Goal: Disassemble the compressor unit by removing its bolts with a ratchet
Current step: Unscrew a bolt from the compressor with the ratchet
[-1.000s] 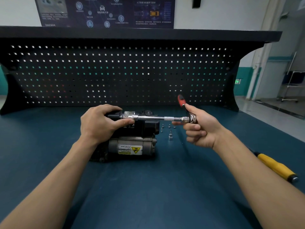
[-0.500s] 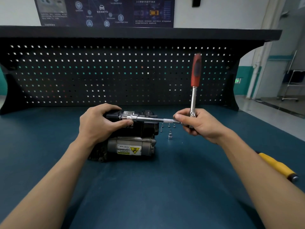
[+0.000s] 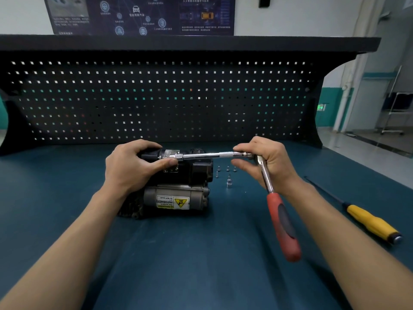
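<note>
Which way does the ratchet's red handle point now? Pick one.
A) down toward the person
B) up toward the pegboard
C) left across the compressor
A: the ratchet handle slants down and nearer from the right hand, which grips its head.

White label (image 3: 173,202) on the front of the compressor unit (image 3: 178,189), lower centre of frame: printed upside down from this view, reads "Hot surface Do NOT touch"; a yellow strip under it has small print, unreadable. Right part of the label has a yellow warning triangle with a black symbol. Dark poster (image 3: 138,15) on the wall, top of frame: white Chinese text, a car icon with a caption under it, round icons linked by lines, an orange car graphic to the right with a heading line above; characters too small and blurred to read reliably. Green lit sign (image 3: 321,107) at right edge, mid height: unreadable.
</note>
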